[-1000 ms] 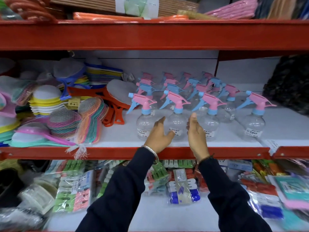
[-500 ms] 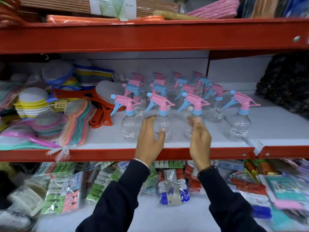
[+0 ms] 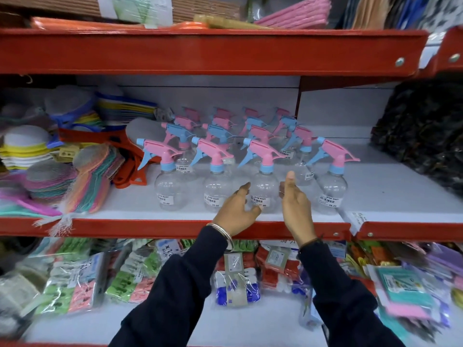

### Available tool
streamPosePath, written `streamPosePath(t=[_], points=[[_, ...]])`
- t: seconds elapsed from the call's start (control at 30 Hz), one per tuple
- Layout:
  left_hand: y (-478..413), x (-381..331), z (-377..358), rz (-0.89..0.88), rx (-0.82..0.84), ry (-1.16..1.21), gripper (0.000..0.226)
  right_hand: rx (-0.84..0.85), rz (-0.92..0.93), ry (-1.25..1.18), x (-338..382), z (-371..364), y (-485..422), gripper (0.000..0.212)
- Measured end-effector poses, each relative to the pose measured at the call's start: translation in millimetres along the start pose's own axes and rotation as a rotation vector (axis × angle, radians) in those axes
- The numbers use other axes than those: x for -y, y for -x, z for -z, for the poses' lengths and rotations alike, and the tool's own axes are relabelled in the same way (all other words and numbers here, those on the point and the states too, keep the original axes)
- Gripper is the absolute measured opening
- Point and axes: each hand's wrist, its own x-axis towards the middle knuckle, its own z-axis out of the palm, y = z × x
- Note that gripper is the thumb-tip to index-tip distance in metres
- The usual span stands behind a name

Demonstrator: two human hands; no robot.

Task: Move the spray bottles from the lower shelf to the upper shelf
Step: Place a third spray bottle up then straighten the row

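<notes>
Reach-in step at the shelf (image 3: 175, 225) front edge: left hand (image 3: 234, 212) and right hand (image 3: 295, 209), both open and empty, flanking one clear spray bottle (image 3: 263, 189) in the front row; next, probably closing on it and lifting.

Both hands up at the middle shelf (image 3: 175, 227) now: left hand (image 3: 235, 211) and right hand (image 3: 297, 209) open, fingers spread, flanking a clear spray bottle (image 3: 264, 182) with a pink trigger in the front row. Neither palm closes on it. More spray bottles (image 3: 225, 126) stand in rows behind; stacked scrubbers (image 3: 50, 181) sit at left.
</notes>
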Motion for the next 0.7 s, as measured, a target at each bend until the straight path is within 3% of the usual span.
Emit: streamPosePath(t=[0.17,0.27,0.33,0.47,0.6,0.7], points=[[6,-4,-10,-0.013,-0.168,-0.022,0.064,0.02,0.031,-0.067,-7,11,1,0.072],[18,-20,-27,-0.223,-0.434,0.019,0.047,-0.156,0.125,-0.143,-19,29,7,0.069],[20,-34,-42,-0.352,-0.466,0.05,0.039,-0.308,0.199,-0.143,-25,45,9,0.056],[2,-56,-71,-0.293,-0.22,0.122,0.044,-0.411,0.169,-0.072,-33,77,0,0.05],[-30,-76,-83,-0.058,0.078,0.277,0.055,-0.264,-0.008,0.07,-39,94,-18,0.082],[-44,-85,-84,0.036,0.215,0.341,0.061,-0.201,-0.031,0.104,-32,101,-21,0.081]])
